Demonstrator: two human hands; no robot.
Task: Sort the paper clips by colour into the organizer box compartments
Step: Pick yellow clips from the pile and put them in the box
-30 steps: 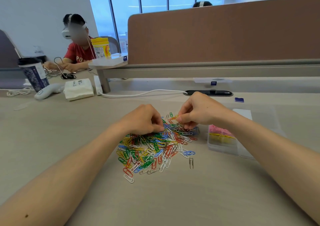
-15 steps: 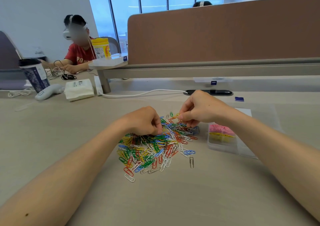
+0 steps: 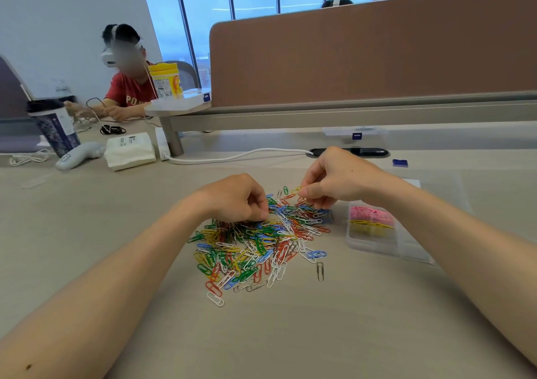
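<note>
A heap of mixed-colour paper clips (image 3: pixel 255 242) lies on the beige desk in front of me. My left hand (image 3: pixel 232 198) rests on the heap's far left part, fingers curled down and pinching among the clips. My right hand (image 3: pixel 334 178) hovers just above the heap's far right edge and pinches a yellow clip (image 3: pixel 297 190) between thumb and forefinger. The clear organizer box (image 3: pixel 374 245) sits to the right of the heap, partly behind my right forearm. Pink clips (image 3: pixel 367 213) fill one compartment and yellow clips (image 3: pixel 369 226) the one in front of it.
One grey clip (image 3: pixel 320 271) lies alone at the heap's right. A white cable (image 3: pixel 232 156) and a tissue pack (image 3: pixel 129 150) lie beyond the heap. A brown partition (image 3: pixel 377 50) bounds the desk's far side. Another person (image 3: pixel 128 85) sits at the far left beside a cup (image 3: pixel 55 129).
My right hand has lifted slightly away from the heap with a yellow clip pinched in it. My left hand has stayed on the heap, fingers working among the clips.
</note>
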